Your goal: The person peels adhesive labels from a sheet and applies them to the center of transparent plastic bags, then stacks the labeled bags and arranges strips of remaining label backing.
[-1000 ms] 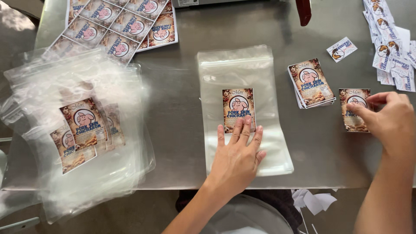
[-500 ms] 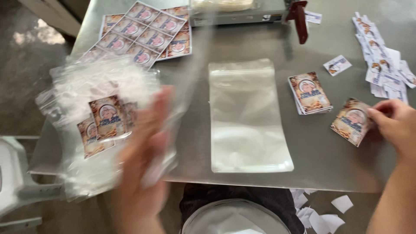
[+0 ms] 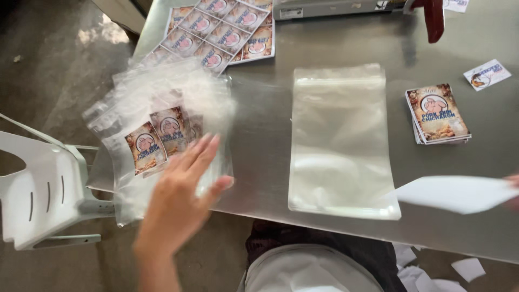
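My left hand (image 3: 184, 186) hovers with fingers spread over the near edge of a heap of clear plastic bags (image 3: 162, 113) at the table's left, several of them bearing picture labels. It looks blurred and grips nothing. An unlabelled clear zip bag (image 3: 340, 140) lies flat in the middle of the steel table (image 3: 259, 124). Only a sliver of my right hand (image 3: 513, 189) shows at the right edge, pinching a white sheet (image 3: 454, 193) that hangs over the bag's lower right corner. A small stack of picture labels (image 3: 438, 113) lies to the right of the bag.
Uncut label sheets (image 3: 221, 32) lie at the back left. A metal machine (image 3: 335, 8) with a red handle (image 3: 432, 19) stands at the back. A single label (image 3: 486, 74) lies far right. A white plastic chair (image 3: 38, 189) stands left of the table, with paper scraps (image 3: 432, 270) on the floor.
My left hand carried the labelled bag from the middle to the left heap. A bare bag now lies in the middle. My right hand lifted its label, and its white side now shows.
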